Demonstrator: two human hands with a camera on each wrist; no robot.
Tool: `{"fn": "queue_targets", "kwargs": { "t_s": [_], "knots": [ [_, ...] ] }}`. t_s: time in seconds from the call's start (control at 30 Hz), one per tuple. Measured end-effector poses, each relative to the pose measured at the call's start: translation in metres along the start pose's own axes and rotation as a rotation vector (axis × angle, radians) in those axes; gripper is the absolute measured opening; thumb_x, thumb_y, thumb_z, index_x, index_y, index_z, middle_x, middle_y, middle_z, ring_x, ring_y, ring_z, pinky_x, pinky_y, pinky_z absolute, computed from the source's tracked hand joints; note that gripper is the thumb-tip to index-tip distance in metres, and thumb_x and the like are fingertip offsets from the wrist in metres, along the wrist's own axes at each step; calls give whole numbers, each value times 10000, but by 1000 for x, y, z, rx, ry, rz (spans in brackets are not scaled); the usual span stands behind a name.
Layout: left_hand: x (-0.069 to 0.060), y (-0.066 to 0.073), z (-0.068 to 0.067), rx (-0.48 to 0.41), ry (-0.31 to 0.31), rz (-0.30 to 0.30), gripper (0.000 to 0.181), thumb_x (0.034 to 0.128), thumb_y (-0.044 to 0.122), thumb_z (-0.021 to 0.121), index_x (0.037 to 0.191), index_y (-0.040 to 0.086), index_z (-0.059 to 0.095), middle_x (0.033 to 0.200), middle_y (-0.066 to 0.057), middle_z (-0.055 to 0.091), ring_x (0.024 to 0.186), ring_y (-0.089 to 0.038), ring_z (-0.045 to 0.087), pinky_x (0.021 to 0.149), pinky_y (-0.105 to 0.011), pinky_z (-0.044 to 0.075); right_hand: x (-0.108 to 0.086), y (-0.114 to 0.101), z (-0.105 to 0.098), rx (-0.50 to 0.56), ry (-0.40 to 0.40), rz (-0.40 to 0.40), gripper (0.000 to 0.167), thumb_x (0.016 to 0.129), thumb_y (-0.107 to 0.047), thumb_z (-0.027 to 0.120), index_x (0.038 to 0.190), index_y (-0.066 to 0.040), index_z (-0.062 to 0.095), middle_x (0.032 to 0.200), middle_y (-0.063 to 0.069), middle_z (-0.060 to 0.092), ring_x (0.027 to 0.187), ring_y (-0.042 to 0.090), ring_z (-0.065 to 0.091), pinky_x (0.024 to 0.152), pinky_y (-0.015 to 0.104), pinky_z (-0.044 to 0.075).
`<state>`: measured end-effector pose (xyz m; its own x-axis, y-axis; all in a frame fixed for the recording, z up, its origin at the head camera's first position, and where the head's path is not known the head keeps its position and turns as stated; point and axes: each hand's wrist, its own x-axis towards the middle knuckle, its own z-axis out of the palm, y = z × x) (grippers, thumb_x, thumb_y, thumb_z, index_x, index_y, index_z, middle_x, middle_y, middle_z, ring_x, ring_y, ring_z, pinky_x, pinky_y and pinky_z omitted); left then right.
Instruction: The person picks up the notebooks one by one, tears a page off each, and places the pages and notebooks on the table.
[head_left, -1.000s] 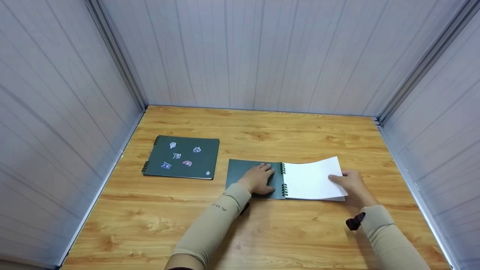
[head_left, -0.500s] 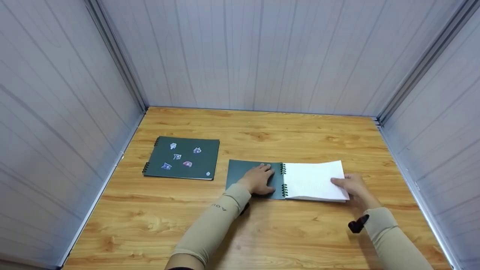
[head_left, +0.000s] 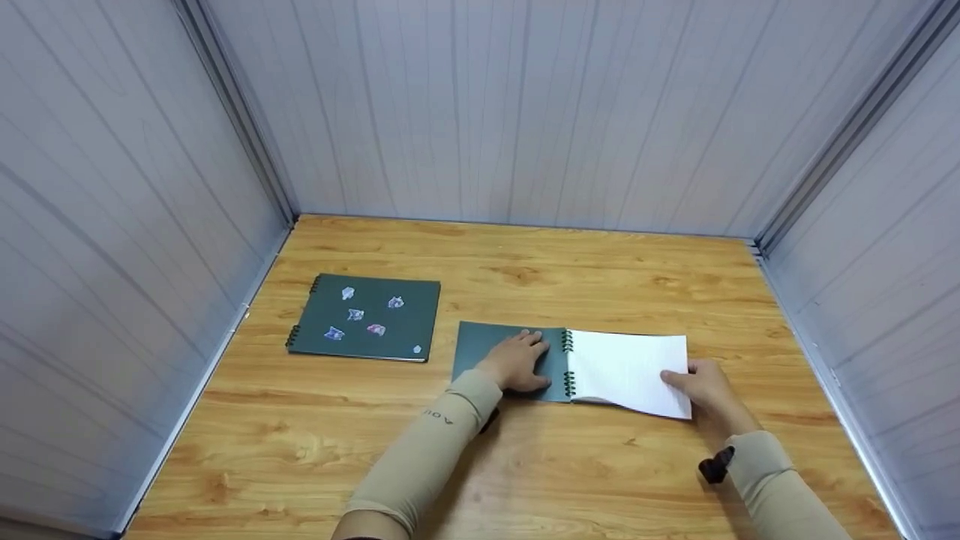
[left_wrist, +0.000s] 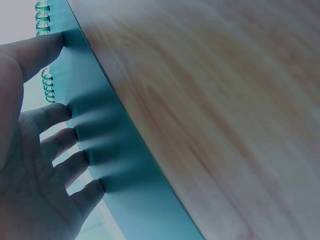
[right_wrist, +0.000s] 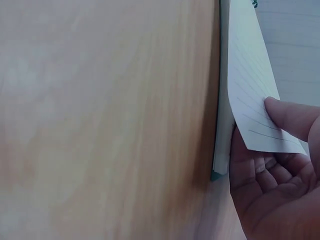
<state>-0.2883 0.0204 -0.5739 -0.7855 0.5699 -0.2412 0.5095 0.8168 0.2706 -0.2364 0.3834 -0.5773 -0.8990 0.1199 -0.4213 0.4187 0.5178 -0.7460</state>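
An open spiral notebook lies on the table, its dark green cover [head_left: 472, 341] folded to the left and a white page [head_left: 622, 367] on the right. The left hand [head_left: 516, 362] rests on the cover with fingers spread; in the left wrist view the fingertips of that hand [left_wrist: 45, 170] press the green cover [left_wrist: 140, 200]. At the page's right edge the right hand [head_left: 705, 390] pinches paper. The right wrist view shows its thumb on top of the lifted lined page [right_wrist: 255, 110] and the fingers of that hand [right_wrist: 285, 185] beneath, beside the page stack.
A second dark green spiral notebook [head_left: 390, 337] with several small stickers lies closed at the left on the wooden table [head_left: 300, 442]. Pale panel walls [head_left: 480, 112] stand at the back and both sides.
The right hand has moved slightly toward the near side, and the page's near right corner has come down past the notebook's edge. The left hand stays on the cover.
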Motion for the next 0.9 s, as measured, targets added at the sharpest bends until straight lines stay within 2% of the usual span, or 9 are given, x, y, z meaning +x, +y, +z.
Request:
{"fn": "queue_targets", "kwargs": {
  "t_s": [0.17, 0.3, 0.43, 0.7, 0.9],
  "knots": [
    [0, 0, 1, -4, -3, 6, 754, 1062, 498, 648, 1694, 164, 408, 1785, -82, 340, 1676, -297, 279, 1367, -430, 264, -1, 5, 0, 14, -6, -23, 334, 1076, -178, 675, 1214, 126, 675, 911, 34, 714, 807, 136, 650, 688, 279, 581],
    [2, -1, 2, 4, 3, 14, 746, 1059, 496, 653, 1685, 160, 426, 1776, -85, 359, 1669, -302, 298, 1363, -429, 275, -3, 9, -2, -69, 1, -87, 370, 1074, -214, 676, 1186, 139, 694, 921, 66, 731, 798, 140, 639, 684, 274, 564],
    [2, -1, 3, 7, 8, 14, 747, 1053, 498, 662, 1679, 160, 437, 1770, -85, 373, 1665, -302, 308, 1362, -424, 278, -4, 12, -6, -152, 11, -157, 419, 1068, -213, 678, 1225, 176, 684, 984, 142, 755, 818, 152, 627, 700, 273, 539],
    [0, -2, 1, -9, -6, 28, 781, 1043, 499, 676, 1689, 148, 414, 1783, -90, 344, 1678, -306, 270, 1366, -431, 265, -8, 17, -8, -84, -3, -113, 398, 1077, -172, 657, 1265, 179, 645, 1020, 141, 738, 863, 165, 658, 722, 278, 567],
    [-2, -7, -3, -41, -40, 47, 861, 1009, 504, 739, 1708, 160, 373, 1802, -86, 294, 1693, -305, 219, 1373, -457, 243, -7, 12, -7, -178, 32, -144, 370, 1071, -222, 680, 1184, 130, 693, 1054, 184, 738, 896, 212, 632, 737, 287, 532]
  ]
}}
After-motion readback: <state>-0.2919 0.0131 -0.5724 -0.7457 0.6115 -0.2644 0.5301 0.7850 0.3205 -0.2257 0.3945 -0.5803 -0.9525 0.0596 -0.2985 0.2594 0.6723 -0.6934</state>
